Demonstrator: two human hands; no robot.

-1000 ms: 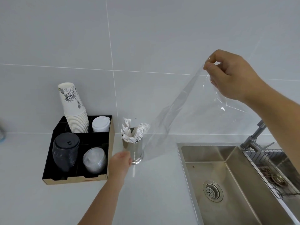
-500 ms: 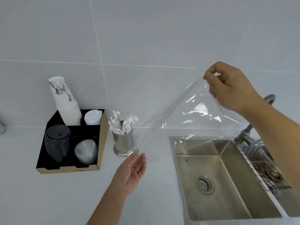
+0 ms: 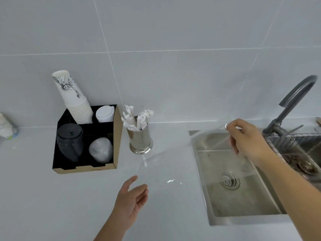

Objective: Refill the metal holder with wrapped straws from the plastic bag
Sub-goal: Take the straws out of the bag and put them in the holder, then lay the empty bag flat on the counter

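Observation:
The shiny metal holder (image 3: 141, 142) stands upright on the white counter, right of the cup organiser. Wrapped straws (image 3: 137, 118) in white paper stick out of its top. My right hand (image 3: 246, 140) pinches a corner of the clear plastic bag (image 3: 166, 164) over the sink. The bag is blurred and looks empty, trailing down-left toward the counter. My left hand (image 3: 132, 201) hovers palm-up and open over the counter, in front of the holder and apart from it.
A black cardboard organiser (image 3: 86, 168) holds stacked paper cups (image 3: 73, 98), black lids and clear lids. A steel sink (image 3: 234, 174) with a dark faucet (image 3: 291, 105) and wire rack lies at the right. A small bottle (image 3: 6, 126) sits far left.
My left hand let go of the holder and drew back toward me, open. My right hand lowered the plastic bag from high against the wall down over the sink.

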